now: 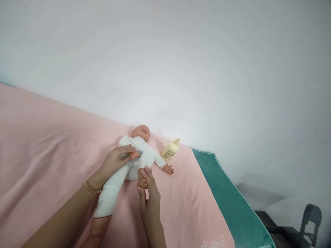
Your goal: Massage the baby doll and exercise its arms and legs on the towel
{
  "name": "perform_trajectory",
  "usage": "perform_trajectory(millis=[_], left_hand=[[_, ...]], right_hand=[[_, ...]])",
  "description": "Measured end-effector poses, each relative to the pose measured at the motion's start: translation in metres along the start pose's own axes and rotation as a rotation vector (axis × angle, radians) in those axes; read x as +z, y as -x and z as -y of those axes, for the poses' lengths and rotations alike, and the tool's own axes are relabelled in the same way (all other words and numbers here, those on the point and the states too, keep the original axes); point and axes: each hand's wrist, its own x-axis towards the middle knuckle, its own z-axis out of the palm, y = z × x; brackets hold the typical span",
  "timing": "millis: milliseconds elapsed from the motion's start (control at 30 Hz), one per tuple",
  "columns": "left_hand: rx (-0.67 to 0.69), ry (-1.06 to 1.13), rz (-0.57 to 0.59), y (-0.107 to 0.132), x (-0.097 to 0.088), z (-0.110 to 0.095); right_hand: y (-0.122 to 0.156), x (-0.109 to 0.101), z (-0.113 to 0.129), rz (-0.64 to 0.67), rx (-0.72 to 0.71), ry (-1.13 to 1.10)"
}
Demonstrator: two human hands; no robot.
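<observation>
A baby doll (148, 156) in white clothes lies on its back on a pink sheet, its head towards the wall. My left hand (115, 161), with a gold bracelet at the wrist, reaches over the doll's body. Its fingers and thumb close around the doll's small hand (134, 155). Lower down, my right hand (152, 196) grips the doll's foot (142, 181) between thumb and fingers, and that leg is bent up. The doll's other leg (110, 198) stretches towards me, beside my left forearm. Its other arm lies out to the right with the palm up.
Beside the doll's outstretched arm stands a pale yellow pump bottle (170, 150), close to the wall (165, 69). The pink sheet (188, 203) covers most of the surface, with green cloth (227, 193) along the right edge. A dark chair (311, 220) stands at the lower right.
</observation>
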Motion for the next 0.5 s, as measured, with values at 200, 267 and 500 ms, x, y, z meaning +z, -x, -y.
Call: perform_trajectory(millis=[200, 267, 500], left_hand=[[0.149, -0.121, 0.067, -0.006, -0.001, 0.009], [0.129, -0.103, 0.061, -0.004, -0.002, 0.008], [-0.265, 0.278, -0.207, 0.004, -0.016, -0.007]], right_hand=[[-0.005, 0.007, 0.000, -0.013, 0.009, -0.033], [0.001, 0.007, 0.002, -0.017, 0.010, -0.044], [0.042, -0.003, 0.009, -0.035, 0.126, -0.100]])
